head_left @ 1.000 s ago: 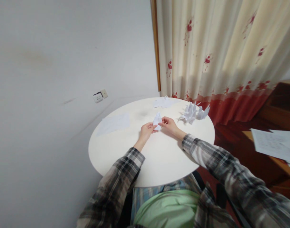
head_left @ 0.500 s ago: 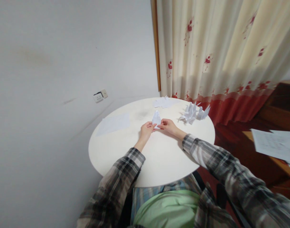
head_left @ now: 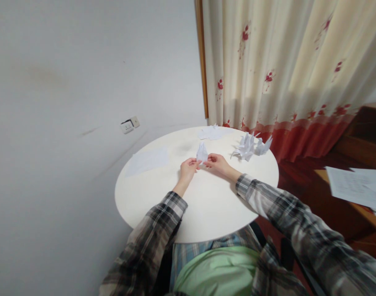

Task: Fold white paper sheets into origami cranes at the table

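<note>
A small piece of folded white paper [head_left: 201, 152], pointed at the top, is held upright between my hands near the middle of the round table. My left hand [head_left: 188, 167] pinches its lower left corner between thumb and fingers. At the lower right edge, my right hand [head_left: 217, 162] grips the same paper with closed fingertips. The fine creases in the paper are too small to make out.
The white round table [head_left: 206, 205] stands against the wall. Several folded paper figures [head_left: 246, 147] cluster at its right back. Flat paper sheets [head_left: 147, 160] lie at the left, with more paper pieces [head_left: 211, 132] at the back. Papers [head_left: 357, 187] rest on wooden furniture at the right.
Both hands and the folded paper have shifted very slightly up and left. The grip on the paper stays nearly the same; the other things have not moved.
</note>
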Available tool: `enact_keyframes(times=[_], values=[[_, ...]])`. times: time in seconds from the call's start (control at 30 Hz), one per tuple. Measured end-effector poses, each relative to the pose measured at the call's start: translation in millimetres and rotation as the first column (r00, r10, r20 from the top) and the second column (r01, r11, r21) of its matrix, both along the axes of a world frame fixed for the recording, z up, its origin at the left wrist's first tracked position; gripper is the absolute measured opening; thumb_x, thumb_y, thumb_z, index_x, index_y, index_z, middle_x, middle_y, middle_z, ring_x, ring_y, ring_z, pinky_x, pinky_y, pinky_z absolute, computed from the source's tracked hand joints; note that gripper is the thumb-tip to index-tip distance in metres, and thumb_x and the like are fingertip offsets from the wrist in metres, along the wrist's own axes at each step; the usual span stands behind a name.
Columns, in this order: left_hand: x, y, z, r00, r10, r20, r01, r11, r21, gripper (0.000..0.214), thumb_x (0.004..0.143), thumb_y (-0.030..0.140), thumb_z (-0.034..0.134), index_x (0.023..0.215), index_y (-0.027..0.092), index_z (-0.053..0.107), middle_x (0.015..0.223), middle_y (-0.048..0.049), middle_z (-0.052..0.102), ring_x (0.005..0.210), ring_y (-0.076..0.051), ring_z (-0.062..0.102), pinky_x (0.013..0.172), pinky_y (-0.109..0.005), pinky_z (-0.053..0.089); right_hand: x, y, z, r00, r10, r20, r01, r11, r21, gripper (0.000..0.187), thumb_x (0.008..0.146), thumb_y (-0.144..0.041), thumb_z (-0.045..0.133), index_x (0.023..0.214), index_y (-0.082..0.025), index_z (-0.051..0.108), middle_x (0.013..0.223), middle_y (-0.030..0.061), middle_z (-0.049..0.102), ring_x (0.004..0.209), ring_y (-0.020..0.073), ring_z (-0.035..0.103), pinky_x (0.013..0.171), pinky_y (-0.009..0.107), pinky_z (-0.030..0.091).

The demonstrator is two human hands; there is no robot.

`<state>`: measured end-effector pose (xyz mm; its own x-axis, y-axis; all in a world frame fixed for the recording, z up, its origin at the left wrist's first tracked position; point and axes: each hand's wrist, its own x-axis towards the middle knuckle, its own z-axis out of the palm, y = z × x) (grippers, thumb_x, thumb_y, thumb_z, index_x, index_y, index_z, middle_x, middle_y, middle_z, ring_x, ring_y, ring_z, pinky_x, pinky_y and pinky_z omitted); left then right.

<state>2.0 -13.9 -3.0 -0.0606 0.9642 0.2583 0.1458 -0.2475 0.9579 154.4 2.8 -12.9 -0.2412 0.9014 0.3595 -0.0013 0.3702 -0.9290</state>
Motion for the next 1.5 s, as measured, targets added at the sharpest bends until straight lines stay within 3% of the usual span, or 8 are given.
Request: enact_keyframes(times=[0.13, 0.43, 0.63, 0.8, 1.07, 1.33, 1.5], values=[[1.0, 0.2, 0.4, 0.999, -0.01, 0.048, 0.009, 1.0, 0.007, 0.027, 0.058, 0.037, 0.067, 0.068, 0.014, 0.058, 0.054, 0.0012, 0.058, 0.047, -0.008, 0.052, 0.043, -0.018, 0.039, -0.4, -1.2, -0.6, 0.999, 0.035, -0.025, -0.035, 0.999, -0.011, 0.032, 0.055, -0.038, 0.069, 0.074, -0.017, 0.053, 0.06, -0.0021, 0.057, 0.054, 0.0108, 0.053, 0.055, 0.024, 0.044], [2.9, 1.9, -2.6, 0.987, -0.084, 0.135, 0.089, 0.995, -0.033, 0.029, 0.051, 0.034, 0.071, 0.067, 0.013, 0.058, 0.059, 0.0, 0.06, 0.055, -0.011, 0.058, 0.051, -0.02, 0.045, 3.6, 2.0, 1.1, 0.999, -0.043, -0.022, 0.042, 0.999, -0.028, 0.024, 0.054, -0.035, 0.069, 0.062, -0.016, 0.057, 0.055, -0.0005, 0.058, 0.052, 0.0105, 0.051, 0.053, 0.023, 0.042], [2.8, 0.5, -1.8, 0.992, -0.073, 0.106, 0.073, 0.997, 0.001, 0.029, 0.052, 0.035, 0.071, 0.068, 0.012, 0.06, 0.06, -0.0011, 0.062, 0.054, -0.01, 0.057, 0.05, -0.02, 0.044, 4.8, 1.8, 2.8, 0.999, -0.035, -0.028, 0.033, 0.998, -0.047, 0.023, 0.053, -0.033, 0.07, 0.061, -0.015, 0.059, 0.057, 0.0007, 0.06, 0.054, 0.0112, 0.053, 0.054, 0.024, 0.042], [2.6, 0.3, -1.3, 0.993, -0.072, 0.095, 0.071, 0.997, 0.014, 0.027, 0.054, 0.034, 0.069, 0.068, 0.013, 0.06, 0.059, -0.0003, 0.061, 0.054, -0.011, 0.058, 0.051, -0.02, 0.044, 1.9, -2.8, 5.7, 0.998, -0.029, -0.064, 0.026, 0.998, -0.049, 0.026, 0.055, -0.035, 0.068, 0.071, -0.016, 0.061, 0.062, 0.001, 0.061, 0.054, 0.0118, 0.054, 0.054, 0.025, 0.045], [6.0, 0.7, -1.4, 0.992, -0.081, 0.101, 0.082, 0.997, -0.012, 0.04, 0.054, 0.033, 0.071, 0.086, 0.012, 0.061, 0.067, -0.0027, 0.064, 0.052, -0.01, 0.056, 0.05, -0.021, 0.044, 4.4, 2.9, 0.4, 0.994, -0.07, -0.084, 0.069, 0.997, -0.024, 0.019, 0.056, -0.031, 0.068, 0.064, -0.015, 0.062, 0.062, 0.002, 0.063, 0.058, 0.013, 0.057, 0.058, 0.025, 0.045], [2.9, -0.6, -0.7, 0.98, -0.107, 0.168, 0.096, 0.993, 0.072, 0.028, 0.056, 0.034, 0.069, 0.071, 0.011, 0.062, 0.068, -0.0042, 0.066, 0.064, -0.014, 0.06, 0.066, -0.028, 0.048, 2.3, -5.7, 7.7, 0.994, -0.026, -0.103, 0.025, 1.0, -0.004, 0.022, 0.057, -0.03, 0.067, 0.072, -0.015, 0.064, 0.067, 0.0017, 0.065, 0.06, 0.0123, 0.057, 0.061, 0.025, 0.044], [3.7, -0.2, -0.4, 0.979, -0.112, 0.17, 0.106, 0.993, 0.049, 0.026, 0.055, 0.033, 0.07, 0.067, 0.012, 0.062, 0.064, -0.0024, 0.064, 0.061, -0.013, 0.059, 0.062, -0.025, 0.046, 4.4, -3.2, 7.2, 0.996, -0.076, -0.046, 0.077, 0.997, 0.008, 0.023, 0.058, -0.035, 0.067, 0.065, -0.014, 0.063, 0.06, 0.0018, 0.063, 0.057, 0.0121, 0.055, 0.056, 0.024, 0.042]])
